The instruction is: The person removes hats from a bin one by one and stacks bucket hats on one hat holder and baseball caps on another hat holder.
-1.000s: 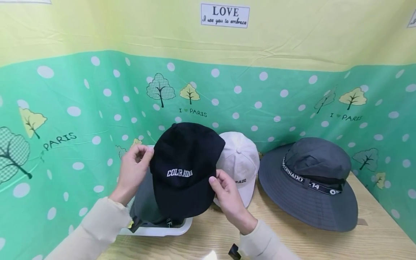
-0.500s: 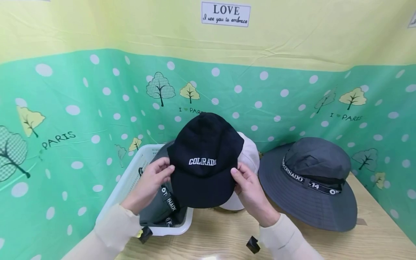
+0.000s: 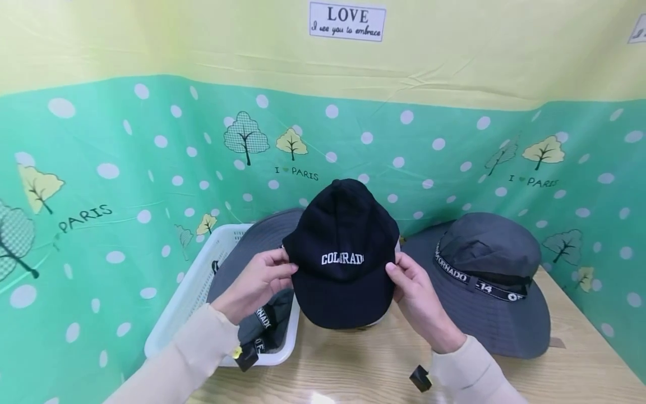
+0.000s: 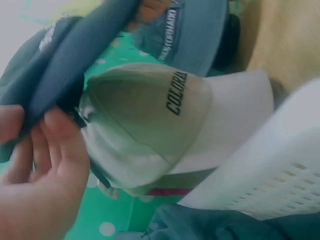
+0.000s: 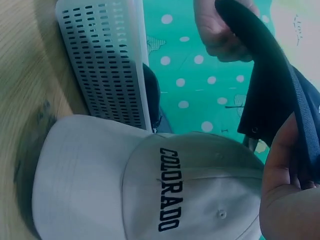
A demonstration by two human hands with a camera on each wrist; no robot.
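Observation:
Between both hands is a black baseball cap (image 3: 345,235) with white COLORADO lettering, its brim toward me. My left hand (image 3: 257,280) pinches its left edge beside the brim. On the opposite edge, my right hand (image 3: 421,300) pinches with thumb and fingers. Behind and below the black cap sits a white COLORADO cap (image 5: 200,175), almost wholly covered in the head view. Both wrist views show the black cap held above the white one, with a gap between them.
Left of the caps, a white perforated basket (image 3: 176,303) holds dark grey hats (image 3: 252,252). To the right, a wide-brimmed grey hat (image 3: 487,247) lies on the wooden table (image 3: 363,370). A green and yellow curtain (image 3: 439,151) hangs behind.
Both hands have carried the black cap rightward, from over the basket to in front of the white cap. More of the basket and its hats shows now.

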